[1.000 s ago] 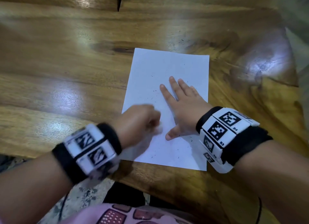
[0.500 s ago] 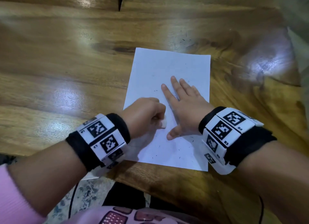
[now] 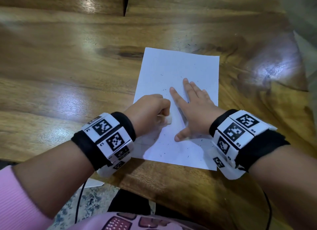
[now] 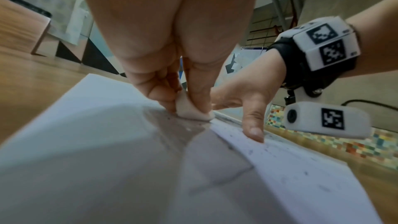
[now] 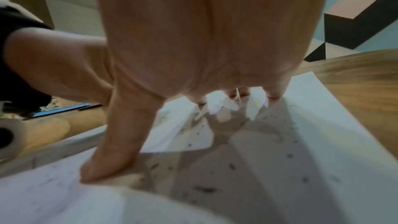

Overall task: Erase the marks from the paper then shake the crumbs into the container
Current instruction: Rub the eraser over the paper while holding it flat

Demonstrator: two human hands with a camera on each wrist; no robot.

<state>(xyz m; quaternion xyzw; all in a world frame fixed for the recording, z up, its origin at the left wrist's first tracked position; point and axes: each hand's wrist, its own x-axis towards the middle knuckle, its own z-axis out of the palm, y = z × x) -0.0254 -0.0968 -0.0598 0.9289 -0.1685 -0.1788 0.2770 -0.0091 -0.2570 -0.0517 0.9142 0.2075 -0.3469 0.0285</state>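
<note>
A white sheet of paper (image 3: pixel 178 66) lies on the wooden table, dotted with small dark eraser crumbs (image 3: pixel 164 89). My left hand (image 3: pixel 149 111) pinches a small white eraser (image 3: pixel 168 119) and presses it onto the sheet's left half. In the left wrist view the eraser (image 4: pixel 191 111) sits flat on the paper (image 4: pixel 107 142) between thumb and fingers. My right hand (image 3: pixel 193 106) lies flat on the sheet with fingers spread and thumb out, holding it down. In the right wrist view its fingertips (image 5: pixel 271 94) and thumb press the paper (image 5: pixel 280 142). No container shows.
The wooden table (image 3: pixel 68 66) reaches far to the left and behind the paper. Its near edge runs just below the sheet, and its right corner rounds off by a bright glare spot (image 3: pixel 267 71). A dark gap (image 3: pixel 125 3) splits the table's far edge.
My left hand with the eraser has slid up and to the right along the sheet, toward the right hand's index finger. The right hand has stayed pressed on the paper.
</note>
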